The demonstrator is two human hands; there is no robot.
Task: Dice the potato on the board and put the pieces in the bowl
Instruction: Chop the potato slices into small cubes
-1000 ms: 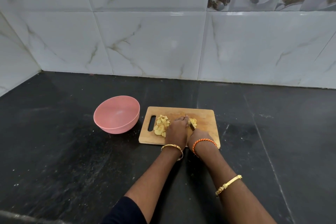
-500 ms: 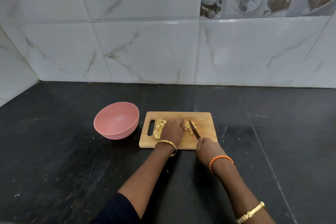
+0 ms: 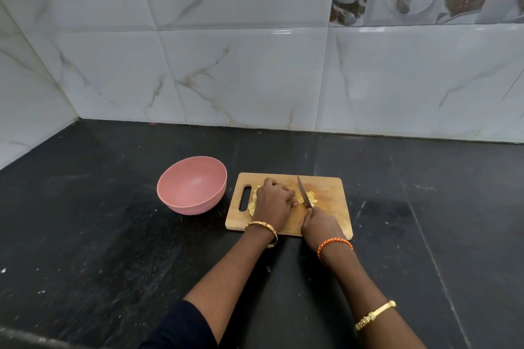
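Observation:
A wooden cutting board lies on the black counter, its handle slot to the left. Yellow potato pieces are heaped on it, partly hidden under my left hand, whose curled fingers hold the pile down. My right hand grips the handle of a knife; the blade points away from me and its edge rests among the pieces just right of my left fingers. A pink bowl stands left of the board with nothing in it.
The black stone counter stretches wide on both sides of the board. A white tiled wall closes the back and the left corner. The counter's front edge runs at the bottom left.
My right hand moved forward onto the board and brought the knife blade up against the potato pieces. My left hand shifted slightly over the pile. The view tilted a little.

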